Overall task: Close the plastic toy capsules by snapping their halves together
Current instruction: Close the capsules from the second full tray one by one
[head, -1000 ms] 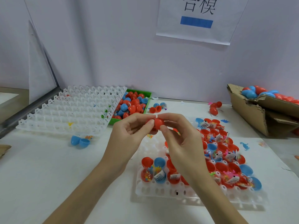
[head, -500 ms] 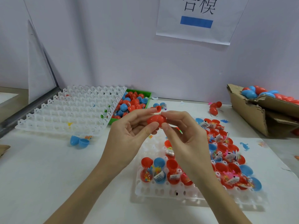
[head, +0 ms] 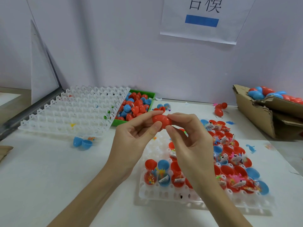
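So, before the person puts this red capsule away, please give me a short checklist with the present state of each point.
1. Red capsule held by both hands: ok, left hand and right hand pinch it.
2. Halves fully snapped: cannot tell, fingers cover part of the seam.
3. Cardboard box with closed capsules within view: ok.
4. Open capsules waiting in the white tray: ok.
5. Loose blue capsule on the table closed: not ok, open.
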Demonstrator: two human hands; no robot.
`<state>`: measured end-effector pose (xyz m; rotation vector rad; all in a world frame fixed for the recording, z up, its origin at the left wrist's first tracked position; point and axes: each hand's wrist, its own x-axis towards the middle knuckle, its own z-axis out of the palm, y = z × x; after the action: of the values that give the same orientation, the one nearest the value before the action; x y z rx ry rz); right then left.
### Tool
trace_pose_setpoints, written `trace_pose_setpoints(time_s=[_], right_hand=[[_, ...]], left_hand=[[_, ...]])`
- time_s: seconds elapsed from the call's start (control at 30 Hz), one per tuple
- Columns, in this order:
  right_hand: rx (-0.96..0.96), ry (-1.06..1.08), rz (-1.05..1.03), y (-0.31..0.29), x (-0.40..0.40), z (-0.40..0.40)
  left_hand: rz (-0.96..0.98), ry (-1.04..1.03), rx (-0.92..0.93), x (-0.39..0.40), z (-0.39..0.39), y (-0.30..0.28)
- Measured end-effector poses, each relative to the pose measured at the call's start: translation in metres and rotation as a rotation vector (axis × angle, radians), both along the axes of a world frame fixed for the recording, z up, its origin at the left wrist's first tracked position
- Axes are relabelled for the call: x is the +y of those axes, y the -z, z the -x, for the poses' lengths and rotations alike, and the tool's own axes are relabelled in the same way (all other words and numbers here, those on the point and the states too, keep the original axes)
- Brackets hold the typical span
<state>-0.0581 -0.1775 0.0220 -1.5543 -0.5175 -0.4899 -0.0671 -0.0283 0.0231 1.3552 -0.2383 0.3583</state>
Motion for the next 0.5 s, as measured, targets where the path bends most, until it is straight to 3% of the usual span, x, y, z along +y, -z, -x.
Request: trace_pose_setpoints(time_s=[0.5], right_hand=[[0.072,0.000,-0.002,0.0009,0.0055,0.0048]], left_hand=[[-0.152,-0.088,-0.096,0.0009,0.0001,0.0000]])
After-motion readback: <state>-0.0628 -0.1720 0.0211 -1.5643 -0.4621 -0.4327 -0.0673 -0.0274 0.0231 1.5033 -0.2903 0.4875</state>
